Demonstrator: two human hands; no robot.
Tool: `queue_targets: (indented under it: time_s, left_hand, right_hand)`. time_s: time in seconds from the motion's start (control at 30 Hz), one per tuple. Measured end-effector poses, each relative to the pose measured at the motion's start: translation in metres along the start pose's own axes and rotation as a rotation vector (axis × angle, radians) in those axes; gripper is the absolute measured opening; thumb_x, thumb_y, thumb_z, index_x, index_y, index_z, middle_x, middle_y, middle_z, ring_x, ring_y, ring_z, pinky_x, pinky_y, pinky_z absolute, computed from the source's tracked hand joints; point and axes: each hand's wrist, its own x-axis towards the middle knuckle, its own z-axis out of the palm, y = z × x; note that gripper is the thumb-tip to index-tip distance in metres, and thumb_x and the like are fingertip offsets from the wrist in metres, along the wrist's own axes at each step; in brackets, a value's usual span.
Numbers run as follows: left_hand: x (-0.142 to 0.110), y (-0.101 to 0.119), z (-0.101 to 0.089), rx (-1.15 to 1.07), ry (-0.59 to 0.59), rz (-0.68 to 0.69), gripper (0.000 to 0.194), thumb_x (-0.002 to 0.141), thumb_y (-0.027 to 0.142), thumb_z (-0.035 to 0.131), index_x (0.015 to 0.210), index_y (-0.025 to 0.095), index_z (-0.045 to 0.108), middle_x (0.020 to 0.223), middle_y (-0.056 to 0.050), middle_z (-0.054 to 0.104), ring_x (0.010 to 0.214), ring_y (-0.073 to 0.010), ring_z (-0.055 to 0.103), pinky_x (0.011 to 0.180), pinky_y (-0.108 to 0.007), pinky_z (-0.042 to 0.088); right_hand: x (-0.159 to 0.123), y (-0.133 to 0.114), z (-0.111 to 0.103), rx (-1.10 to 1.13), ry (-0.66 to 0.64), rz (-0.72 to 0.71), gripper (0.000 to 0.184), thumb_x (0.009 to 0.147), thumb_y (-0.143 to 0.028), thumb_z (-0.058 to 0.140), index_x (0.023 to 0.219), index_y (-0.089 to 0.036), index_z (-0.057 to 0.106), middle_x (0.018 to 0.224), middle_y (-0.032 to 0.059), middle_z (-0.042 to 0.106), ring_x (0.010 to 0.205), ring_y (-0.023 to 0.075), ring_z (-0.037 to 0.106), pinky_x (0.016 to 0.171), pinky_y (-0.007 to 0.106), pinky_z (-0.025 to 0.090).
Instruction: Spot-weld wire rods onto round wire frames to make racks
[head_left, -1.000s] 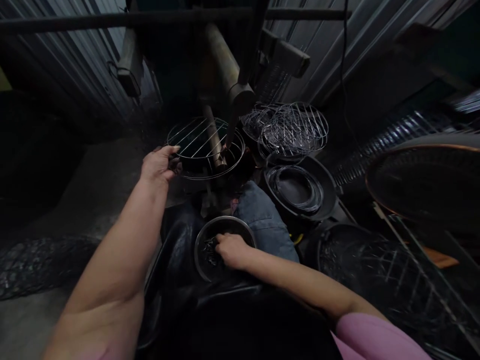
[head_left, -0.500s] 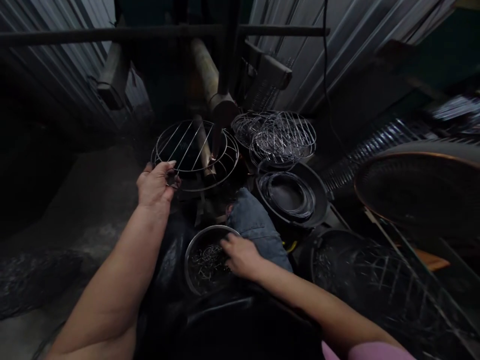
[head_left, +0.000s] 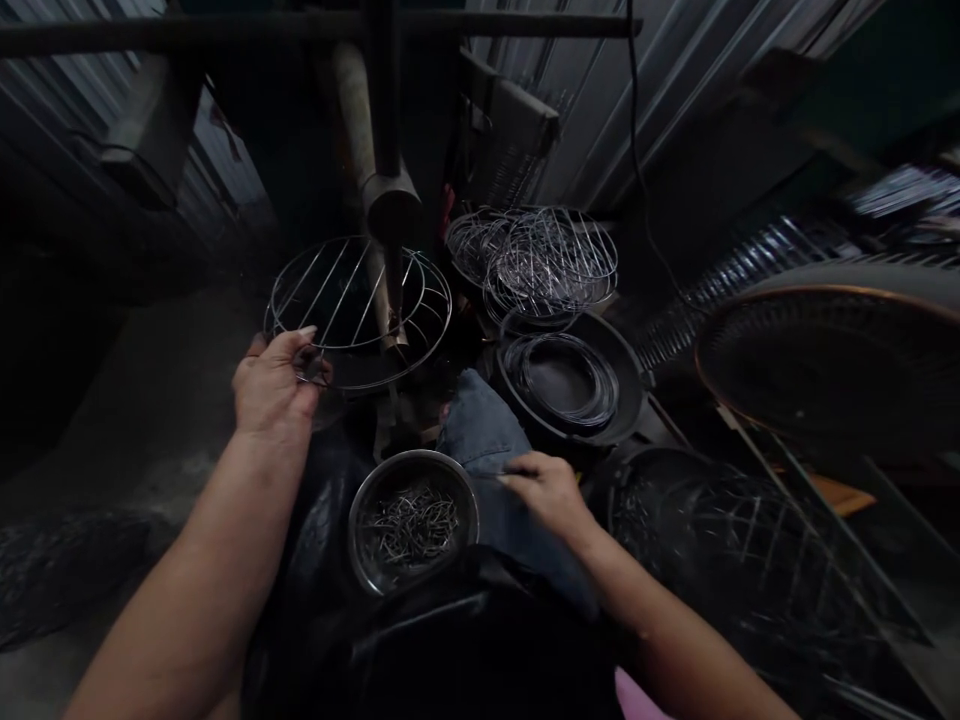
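Head view shows the round wire frame beyond the metal bowl, its left edge pinched between the left hand's thumb and fingers. The right hand has just come out of the bowl, fingertips closed on what looks like a thin wire piece, while more short wires lie inside.

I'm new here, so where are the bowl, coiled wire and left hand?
Bowl (head_left: 416, 470), head view: its far inner wall.
Coiled wire (head_left: 605, 387), head view: its right-hand strands.
Left hand (head_left: 272, 386), head view: its back.
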Motion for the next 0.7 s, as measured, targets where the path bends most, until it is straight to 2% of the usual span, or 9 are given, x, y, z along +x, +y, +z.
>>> queue_targets:
  time_s: [0.07, 0.13, 0.2, 0.27, 0.33, 0.4, 0.5, 0.6, 0.7]
  left_hand:
    - [0.0, -0.002, 0.002, -0.023, -0.009, -0.01, 0.033, 0.056, 0.005, 0.067, 0.068, 0.019, 0.04, 0.056, 0.007, 0.047, 0.048, -0.0086, 0.048, 0.045, -0.022, 0.042]
    - [0.0, -0.003, 0.003, -0.036, -0.009, -0.015, 0.033, 0.056, 0.003, 0.066, 0.068, 0.018, 0.039, 0.056, 0.007, 0.047, 0.047, -0.0082, 0.047, 0.045, -0.022, 0.042]
    - [0.0, -0.003, 0.005, -0.038, 0.007, -0.006, 0.032, 0.057, 0.001, 0.064, 0.068, 0.017, 0.039, 0.054, 0.007, 0.047, 0.047, -0.0089, 0.047, 0.045, -0.023, 0.042]
    - [0.0, -0.003, 0.006, -0.039, 0.022, 0.006, 0.032, 0.058, 0.0, 0.064, 0.068, 0.017, 0.039, 0.053, 0.006, 0.048, 0.047, -0.0098, 0.048, 0.045, -0.023, 0.043]
    - [0.001, -0.003, 0.006, -0.043, 0.03, 0.026, 0.032, 0.057, -0.001, 0.063, 0.07, 0.017, 0.04, 0.054, 0.006, 0.049, 0.048, -0.0105, 0.049, 0.045, -0.024, 0.044]
    - [0.001, -0.004, 0.005, -0.049, 0.024, 0.055, 0.033, 0.057, 0.0, 0.064, 0.074, 0.018, 0.042, 0.056, 0.006, 0.051, 0.047, -0.0111, 0.049, 0.043, -0.024, 0.043]
    - [-0.001, -0.007, 0.001, -0.072, -0.003, 0.12, 0.039, 0.054, 0.004, 0.067, 0.08, 0.02, 0.043, 0.054, 0.008, 0.049, 0.043, -0.0116, 0.046, 0.039, -0.022, 0.039]
    - [-0.004, -0.012, -0.001, -0.115, -0.052, 0.175, 0.047, 0.049, 0.011, 0.075, 0.081, 0.021, 0.042, 0.057, 0.009, 0.047, 0.043, -0.0093, 0.045, 0.041, -0.02, 0.038]
    - [-0.007, -0.016, 0.0, -0.129, -0.071, 0.161, 0.051, 0.047, 0.017, 0.079, 0.08, 0.021, 0.041, 0.063, 0.01, 0.046, 0.046, -0.007, 0.046, 0.043, -0.02, 0.038]
  right_hand:
    - [-0.001, 0.017, -0.011, 0.115, 0.071, 0.194, 0.017, 0.066, -0.032, 0.063, 0.069, -0.017, 0.071, 0.055, 0.0009, 0.061, 0.049, 0.0173, 0.055, 0.048, 0.028, 0.045]
    - [-0.003, 0.03, -0.021, 0.091, 0.061, 0.251, 0.019, 0.065, -0.031, 0.064, 0.072, -0.015, 0.071, 0.058, 0.0018, 0.062, 0.05, 0.0172, 0.056, 0.049, 0.028, 0.045]
    - [-0.007, 0.034, -0.029, -0.053, 0.054, 0.14, 0.023, 0.064, -0.027, 0.064, 0.082, -0.015, 0.072, 0.075, 0.005, 0.067, 0.065, 0.0194, 0.061, 0.063, 0.031, 0.05]
    - [-0.009, 0.03, -0.032, -0.222, 0.067, -0.03, 0.03, 0.066, -0.023, 0.064, 0.095, -0.017, 0.071, 0.093, 0.0076, 0.066, 0.083, 0.0217, 0.062, 0.077, 0.033, 0.051]
    - [-0.009, 0.02, -0.03, -0.369, 0.059, -0.172, 0.033, 0.071, -0.019, 0.061, 0.102, -0.018, 0.069, 0.101, 0.009, 0.063, 0.092, 0.0219, 0.061, 0.083, 0.032, 0.049]
    - [-0.007, 0.009, -0.024, -0.524, -0.017, -0.236, 0.026, 0.077, -0.015, 0.055, 0.098, -0.019, 0.069, 0.099, 0.0089, 0.062, 0.088, 0.0202, 0.061, 0.078, 0.029, 0.048]
    - [-0.001, -0.002, -0.019, -0.75, -0.175, -0.218, 0.023, 0.079, -0.007, 0.047, 0.079, -0.018, 0.068, 0.088, 0.008, 0.062, 0.073, 0.0175, 0.06, 0.064, 0.026, 0.044]
    - [0.012, -0.013, -0.029, -0.728, -0.231, -0.281, 0.024, 0.075, -0.004, 0.046, 0.07, -0.017, 0.066, 0.079, 0.0066, 0.063, 0.069, 0.0165, 0.06, 0.061, 0.025, 0.042]
    - [0.035, -0.044, -0.04, -0.441, -0.231, -0.461, 0.022, 0.076, -0.007, 0.05, 0.073, -0.018, 0.068, 0.069, 0.0028, 0.062, 0.065, 0.0148, 0.059, 0.063, 0.024, 0.043]
